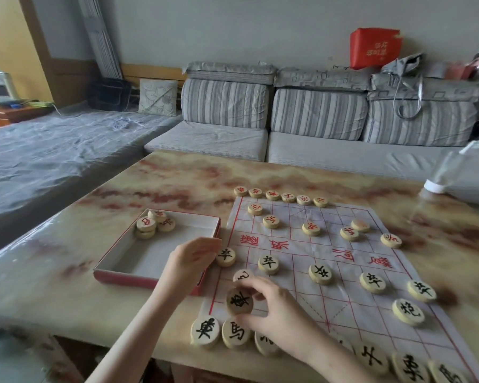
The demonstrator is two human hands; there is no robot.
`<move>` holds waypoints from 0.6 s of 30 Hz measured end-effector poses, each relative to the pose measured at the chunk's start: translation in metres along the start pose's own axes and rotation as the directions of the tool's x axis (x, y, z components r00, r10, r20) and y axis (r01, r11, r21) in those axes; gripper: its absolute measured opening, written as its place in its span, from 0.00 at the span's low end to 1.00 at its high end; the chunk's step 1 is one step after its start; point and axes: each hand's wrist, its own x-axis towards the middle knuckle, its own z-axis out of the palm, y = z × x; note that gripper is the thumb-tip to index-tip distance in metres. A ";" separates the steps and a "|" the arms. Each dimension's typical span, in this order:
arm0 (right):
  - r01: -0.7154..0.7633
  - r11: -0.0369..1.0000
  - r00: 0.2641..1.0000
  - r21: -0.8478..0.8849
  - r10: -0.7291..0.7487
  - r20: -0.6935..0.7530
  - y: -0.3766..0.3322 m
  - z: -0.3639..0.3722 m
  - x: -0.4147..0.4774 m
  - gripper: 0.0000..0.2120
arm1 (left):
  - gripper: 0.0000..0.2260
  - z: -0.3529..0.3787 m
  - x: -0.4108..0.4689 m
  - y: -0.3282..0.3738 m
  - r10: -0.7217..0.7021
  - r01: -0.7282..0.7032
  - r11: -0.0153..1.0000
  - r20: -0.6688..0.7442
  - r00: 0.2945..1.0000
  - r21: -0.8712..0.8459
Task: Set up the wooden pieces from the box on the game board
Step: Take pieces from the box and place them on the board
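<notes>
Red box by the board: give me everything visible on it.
The box is a shallow open tray, cardboard by its look, red outside, white inside, no lid in view. It lies flat on the table, just left of the board. A few red-lettered wooden pieces pile in its far left corner. The left hand hides its near right corner.

Marbled table (150,189) up front. Grey striped sofa (315,153) behind it, with three back cushions. Red box (375,48) on the sofa back, silver bag (404,66) just beside it. Floral pillow (157,96) at far left. White plastic bag (454,172) by the table's right edge.
</notes>
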 end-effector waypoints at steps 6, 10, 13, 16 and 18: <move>-0.108 0.994 0.987 -0.011 0.106 -0.122 0.012 -0.026 -0.042 0.20 | 0.13 0.026 -0.029 0.024 0.031 -0.027 0.998 0.060 0.998 -0.063; -0.226 0.974 0.953 -0.034 0.214 -0.213 0.034 -0.045 -0.080 0.22 | 0.13 0.048 -0.050 0.035 0.066 -0.058 0.996 0.121 0.990 -0.068; -0.313 0.949 0.915 -0.024 0.295 -0.276 0.055 -0.065 -0.111 0.21 | 0.12 0.064 -0.064 0.039 0.079 -0.070 0.995 0.145 0.986 -0.067; -0.409 0.913 0.849 0.009 0.384 -0.362 0.081 -0.089 -0.142 0.20 | 0.13 0.081 -0.072 0.046 0.102 -0.094 0.994 0.170 0.980 -0.054; -0.464 0.885 0.794 0.023 0.428 -0.431 0.100 -0.104 -0.163 0.21 | 0.15 0.094 -0.075 0.051 0.124 -0.118 0.992 0.182 0.975 -0.045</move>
